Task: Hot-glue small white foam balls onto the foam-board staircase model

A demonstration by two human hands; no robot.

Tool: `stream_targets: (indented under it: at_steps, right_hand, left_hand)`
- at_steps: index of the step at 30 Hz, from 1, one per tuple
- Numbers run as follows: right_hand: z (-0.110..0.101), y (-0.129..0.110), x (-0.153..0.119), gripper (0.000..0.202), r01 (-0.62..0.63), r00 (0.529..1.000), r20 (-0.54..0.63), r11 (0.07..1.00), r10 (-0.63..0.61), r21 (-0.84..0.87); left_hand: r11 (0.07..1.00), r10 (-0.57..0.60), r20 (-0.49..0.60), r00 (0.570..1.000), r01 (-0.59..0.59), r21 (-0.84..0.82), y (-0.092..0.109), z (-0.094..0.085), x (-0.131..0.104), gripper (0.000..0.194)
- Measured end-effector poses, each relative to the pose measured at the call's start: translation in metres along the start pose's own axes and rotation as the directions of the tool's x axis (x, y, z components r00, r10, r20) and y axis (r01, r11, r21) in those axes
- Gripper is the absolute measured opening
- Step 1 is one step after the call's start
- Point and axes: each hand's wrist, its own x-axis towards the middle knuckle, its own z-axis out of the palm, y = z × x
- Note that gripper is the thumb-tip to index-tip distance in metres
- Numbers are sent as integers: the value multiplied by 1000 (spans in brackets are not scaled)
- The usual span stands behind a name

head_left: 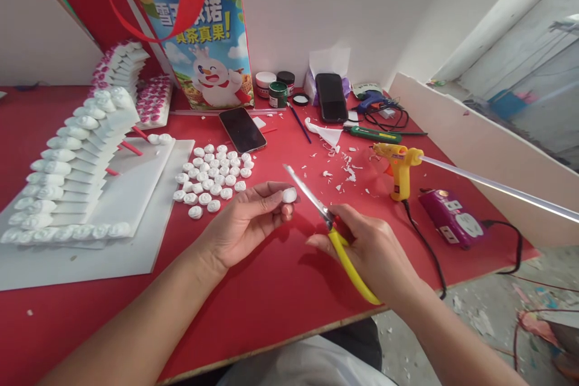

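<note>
Pinched between the thumb and fingers of my left hand is a small white rosette, its flat side toward me. My right hand grips scissors with yellow handles. Their metal blades point up and left, just right of the rosette and apart from it. Left of my left hand, several white rosettes lie spread on the red table. Farther left, a stepped, curved white model edged with rosettes stands on a white board.
A yellow glue gun with a long clear stick and a purple box with a cord lie right. Behind are white scraps, a green-handled tool, phones, paint jars and a printed bag.
</note>
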Motion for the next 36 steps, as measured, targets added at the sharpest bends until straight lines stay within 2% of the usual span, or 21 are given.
stream_targets:
  at_steps: [2, 4, 6, 8, 12, 16, 18, 21, 23, 25, 27, 30, 36]
  right_hand:
    - [-5, 3, 0, 62, -140, 990, 24, 986, 139, 93]
    - [-12, 6, 2, 64, -224, 975, 42, 968, 220, 116]
    - [-18, 8, 5, 65, -255, 966, 47, 966, 253, 36]
    - [-21, 7, 8, 61, -274, 959, 42, 955, 280, -113]
    - [-15, -4, 7, 46, -245, 951, 91, 897, 297, -368]
    - [-7, -12, 6, 32, -112, 960, 188, 896, 210, -429]
    - [-10, -7, 8, 34, -153, 957, 146, 865, 250, -478]
    - [-21, 10, 8, 37, -271, 947, 13, 821, 321, -503]
    - [-27, 20, 3, 48, -254, 961, 15, 900, 277, -355]
    - [-30, 24, -5, 65, -151, 985, 58, 972, 163, -180]
    - [-28, 22, -14, 75, -53, 995, 78, 995, 60, -90]
    - [-21, 15, -20, 77, 36, 998, 47, 993, -31, -109]
    - [-8, 10, -17, 68, 185, 982, -16, 967, -190, -176]
  left_hand:
    - [1000, -20, 5, 1000, 20, -12, 1, 0, 0, 28]
    - [1000, -27, 6, 1000, 28, -10, 1, 1, -1, 32]
    - [1000, -18, -3, 1000, 18, 11, 2, 2, -1, 33]
    - [998, 8, -21, 1000, -6, 55, 3, 3, -1, 34]
    - [978, 100, -61, 993, -87, 187, 4, 2, -1, 35]
    - [943, 181, -33, 983, -164, 291, 5, 1, -1, 31]
    - [939, 189, -20, 982, -175, 298, 5, 0, -2, 32]
    - [954, 160, -27, 987, -147, 262, 6, 1, -2, 38]
    - [964, 132, -38, 990, -120, 237, 6, 1, -2, 41]
    - [970, 111, -49, 993, -98, 221, 6, 2, -2, 42]
    - [973, 94, -51, 994, -80, 218, 5, 4, -3, 43]
    - [975, 82, -27, 996, -74, 211, 4, 6, -2, 42]
    - [969, 101, 32, 994, -105, 225, -2, 3, 0, 30]
